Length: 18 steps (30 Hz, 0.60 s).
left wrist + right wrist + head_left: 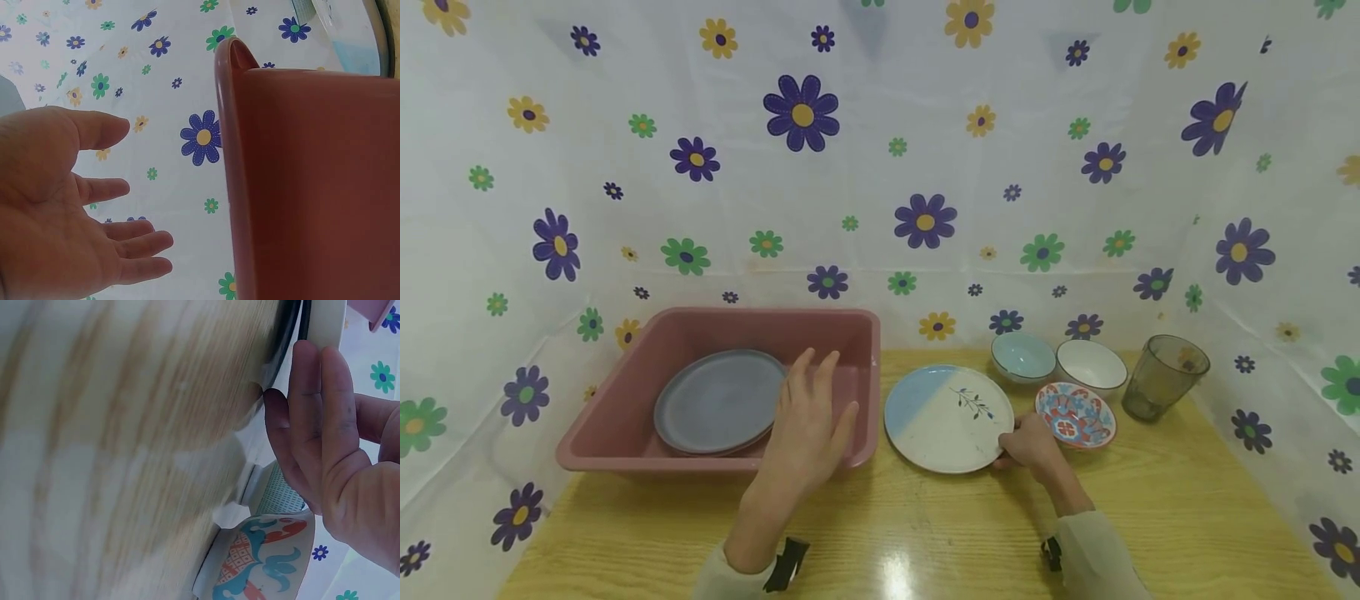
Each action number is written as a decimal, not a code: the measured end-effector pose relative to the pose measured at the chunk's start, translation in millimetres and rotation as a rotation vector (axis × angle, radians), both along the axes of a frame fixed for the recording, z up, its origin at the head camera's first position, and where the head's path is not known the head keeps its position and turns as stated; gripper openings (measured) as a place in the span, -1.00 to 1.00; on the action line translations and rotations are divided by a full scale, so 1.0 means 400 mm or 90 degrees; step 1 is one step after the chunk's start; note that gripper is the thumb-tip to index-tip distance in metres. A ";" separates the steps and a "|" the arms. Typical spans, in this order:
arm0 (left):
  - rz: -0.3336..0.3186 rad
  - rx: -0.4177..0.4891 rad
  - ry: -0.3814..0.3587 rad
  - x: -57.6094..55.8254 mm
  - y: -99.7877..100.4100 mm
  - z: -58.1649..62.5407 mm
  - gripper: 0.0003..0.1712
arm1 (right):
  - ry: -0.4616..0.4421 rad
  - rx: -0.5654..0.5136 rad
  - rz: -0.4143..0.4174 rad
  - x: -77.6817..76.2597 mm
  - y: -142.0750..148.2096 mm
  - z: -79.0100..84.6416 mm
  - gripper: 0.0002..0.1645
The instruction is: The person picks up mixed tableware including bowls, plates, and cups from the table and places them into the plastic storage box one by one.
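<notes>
My right hand [1032,446] pinches the right edge of a round plate [936,425], white and light blue with a leafy sprig. In the right wrist view, the fingers [337,394] reach under the plate's rim, the thumb partly hidden behind them. Over the front right of a pink basin [760,315], my left hand [805,421] hovers with fingers spread and holds nothing. Its palm faces the basin's wall [312,187] in the left wrist view. Inside the basin lies a blue-grey plate [718,400], partly covered by that hand.
Right of the plate stand a pale blue bowl [1024,358], a white bowl [1092,365] and a red-and-blue patterned bowl [1086,421]. A tinted glass [1165,379] is at the far right. Behind the wooden table [925,533] hangs a flowered sheet [865,167].
</notes>
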<state>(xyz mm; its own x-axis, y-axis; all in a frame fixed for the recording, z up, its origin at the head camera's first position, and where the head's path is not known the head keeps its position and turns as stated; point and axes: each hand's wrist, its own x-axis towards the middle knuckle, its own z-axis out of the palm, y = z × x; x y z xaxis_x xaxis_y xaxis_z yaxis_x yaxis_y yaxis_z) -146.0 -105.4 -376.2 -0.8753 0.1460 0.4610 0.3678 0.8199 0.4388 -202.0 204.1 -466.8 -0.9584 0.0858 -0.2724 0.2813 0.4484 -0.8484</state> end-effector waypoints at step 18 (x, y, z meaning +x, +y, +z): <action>-0.006 0.004 0.018 0.002 -0.004 -0.003 -0.24 | 0.003 -0.125 0.016 0.013 -0.004 0.003 -0.55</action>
<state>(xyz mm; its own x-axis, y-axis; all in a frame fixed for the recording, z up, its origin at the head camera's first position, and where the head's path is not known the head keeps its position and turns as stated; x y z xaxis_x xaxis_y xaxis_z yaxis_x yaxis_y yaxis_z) -145.1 -107.2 -377.5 -0.8602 0.1513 0.4869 0.3883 0.8133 0.4333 -196.6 202.3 -465.5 -0.9610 0.0076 -0.2766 0.2674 0.2817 -0.9215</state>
